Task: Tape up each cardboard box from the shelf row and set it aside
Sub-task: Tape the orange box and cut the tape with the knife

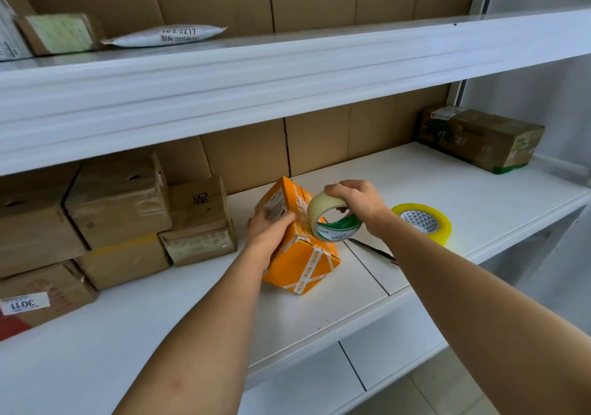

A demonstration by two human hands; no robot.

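Both forearms reach in from the bottom edge toward the middle of the white shelf (pixel 319 302). Left hand (pixel 267 230) grips the orange box (pixel 307 261), fingers curled over its near-left upper edge; box sits tilted on the shelf, one corner toward the camera, w/ white printed tape crossing its faces. Right hand (pixel 358 202) holds a tape roll (pixel 332 218) from above, fingers curled round the rim; roll is pale w/ a green-and-white core label and sits against the box's upper right side.

Around them: a 2nd tape roll (pixel 423 222), yellowish w/ patterned core, lies flat on the shelf just right of the right wrist. A thin dark tool (pixel 372 248), maybe pen or blade, can't tell which, lies on the shelf between the orange box and that roll, partly hidden by the right forearm. Stack of brown boxes (pixel 105 222) fills the shelf's left end, several wrapped in clear tape; the lowest one bears a white sticker (pixel 24 302) reading 3011 upside down. One taped brown box (pixel 479 136) w/ green print sits alone at the far right back corner, well apart from the rest. Brown cardboard lines the back wall.

Upper shelf (pixel 287 72) carries a white mailer bag (pixel 166 35) and a small box (pixel 60 32) at left. All boxes look closed; contents not visible.
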